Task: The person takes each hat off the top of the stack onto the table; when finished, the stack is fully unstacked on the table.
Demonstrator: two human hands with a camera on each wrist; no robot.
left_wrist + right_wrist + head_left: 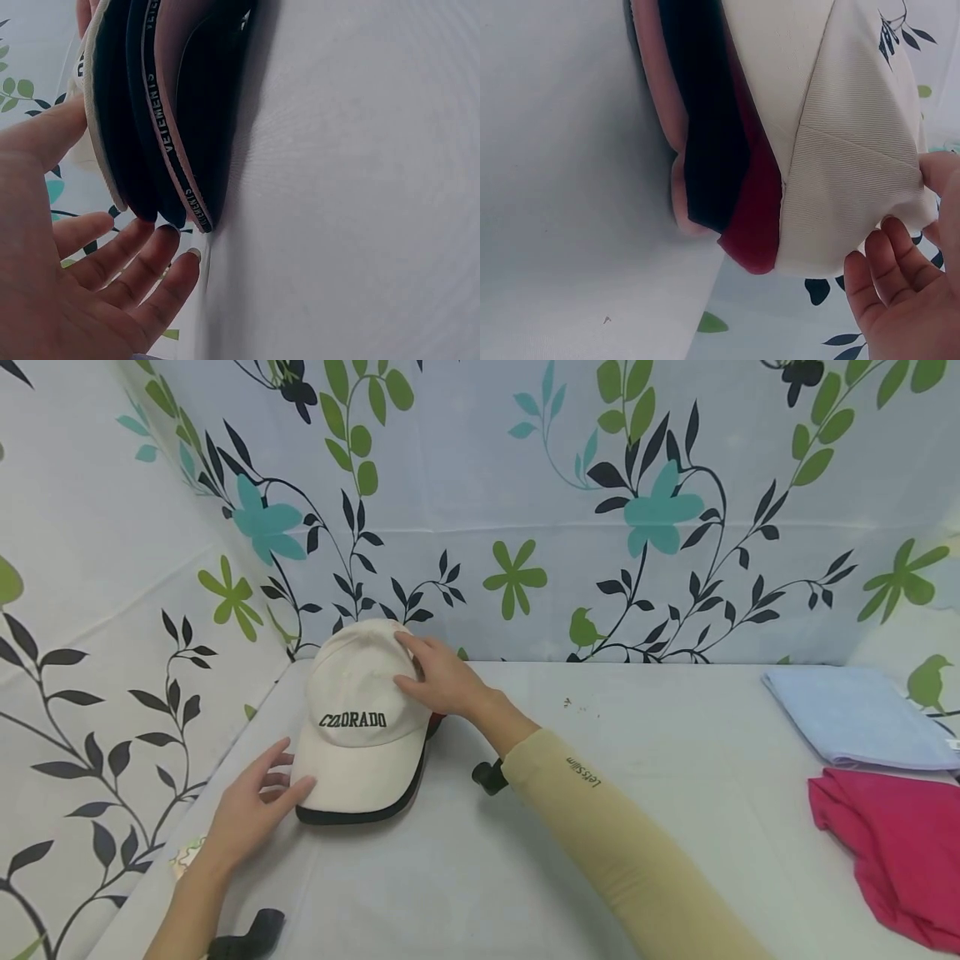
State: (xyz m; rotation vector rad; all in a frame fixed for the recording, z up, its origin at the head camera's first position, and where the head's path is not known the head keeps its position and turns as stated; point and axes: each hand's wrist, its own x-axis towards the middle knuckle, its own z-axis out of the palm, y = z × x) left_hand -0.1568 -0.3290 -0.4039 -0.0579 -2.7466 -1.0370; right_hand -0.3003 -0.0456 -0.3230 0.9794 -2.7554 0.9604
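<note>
A cream baseball cap [360, 693] lettered COLORADO tops a stack of nested caps at the left back of the table. Below it, the right wrist view shows a dark red cap [754, 225], a navy cap [712, 150] and a pink cap [664, 82]; the pink brim's edge band [166, 120] reads VETEMENTS. My right hand [442, 677] pinches the cream crown near its top, thumb in front, fingers behind. At the brims' left side is my left hand [251, 806], its thumb against the cream brim and its fingers spread beside the stacked edges.
Folded light blue cloth [862, 714] lies at the right back, with a crumpled crimson cloth [892, 852] in front of it. A leaf-patterned curtain [465, 510] hangs behind the white table [570, 860] and along its left side. Black devices sit at both wrists.
</note>
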